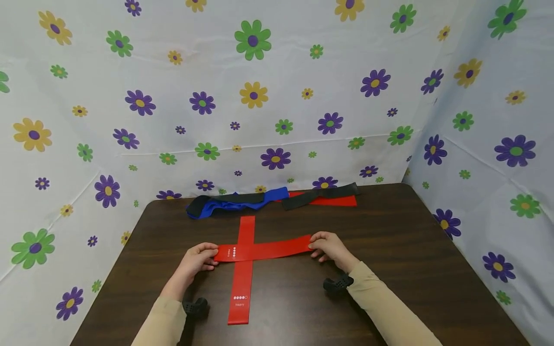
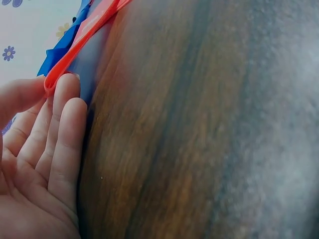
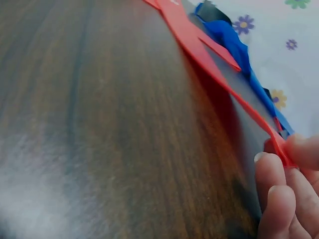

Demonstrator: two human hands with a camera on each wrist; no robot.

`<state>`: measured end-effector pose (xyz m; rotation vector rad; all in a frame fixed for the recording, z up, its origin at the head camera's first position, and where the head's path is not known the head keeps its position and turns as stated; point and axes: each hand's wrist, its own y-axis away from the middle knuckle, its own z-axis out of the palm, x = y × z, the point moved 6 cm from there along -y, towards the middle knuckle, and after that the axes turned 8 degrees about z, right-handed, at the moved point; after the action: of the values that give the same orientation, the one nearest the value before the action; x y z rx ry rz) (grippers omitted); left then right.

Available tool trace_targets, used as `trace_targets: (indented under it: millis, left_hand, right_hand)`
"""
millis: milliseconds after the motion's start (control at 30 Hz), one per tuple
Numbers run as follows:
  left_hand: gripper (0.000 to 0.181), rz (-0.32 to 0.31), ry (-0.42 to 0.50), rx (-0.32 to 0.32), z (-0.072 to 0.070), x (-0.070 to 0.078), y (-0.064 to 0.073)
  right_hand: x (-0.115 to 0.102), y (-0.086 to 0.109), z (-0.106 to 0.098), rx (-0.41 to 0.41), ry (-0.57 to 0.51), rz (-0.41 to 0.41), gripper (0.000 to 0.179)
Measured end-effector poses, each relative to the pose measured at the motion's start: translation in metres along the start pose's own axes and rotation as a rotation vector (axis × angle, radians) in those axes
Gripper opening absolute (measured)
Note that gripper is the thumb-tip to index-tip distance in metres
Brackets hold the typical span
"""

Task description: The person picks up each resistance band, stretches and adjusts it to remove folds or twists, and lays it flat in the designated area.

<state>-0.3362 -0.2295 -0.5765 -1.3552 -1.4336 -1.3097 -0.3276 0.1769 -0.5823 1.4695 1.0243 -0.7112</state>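
Two red resistance bands form a cross on the dark table. One red band [image 1: 241,288], marked "Heavy", lies lengthwise toward the person. Across it runs the other red band [image 1: 272,250], its ends pinched by both hands. My left hand [image 1: 197,262] grips the left end between thumb and fingers; in the left wrist view that end shows as a folded loop [image 2: 62,64]. At the opposite end, my right hand [image 1: 331,250] pinches the band, which rises off the table there. The right wrist view shows the band's tip [image 3: 281,149] between thumb and fingertips.
Along the table's back edge lie a blue band [image 1: 235,204] with black ones over it, and a black band [image 1: 320,194] across another red band [image 1: 337,201]. A flower-printed sheet [image 1: 277,129] hangs behind the wooden table [image 1: 389,240] and at its sides.
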Motion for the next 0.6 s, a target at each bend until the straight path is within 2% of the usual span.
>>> trace_targets:
  millis: [300,467,600]
  left_hand:
    - [0.033,0.036,0.046,-0.037,0.001,0.008,0.006]
    - [0.036,0.070,0.032,-0.094,0.002,0.014,0.007]
    - [0.041,0.105,-0.020,-0.143,0.004,0.021,0.010]
  right_hand:
    - [-0.008,-0.004,-0.001,-0.054,-0.011,-0.016,0.020]
    - [-0.019,-0.007,-0.005,-0.064,0.005,-0.033,0.021]
    - [-0.028,-0.011,-0.010,-0.066,0.014,-0.048,0.021]
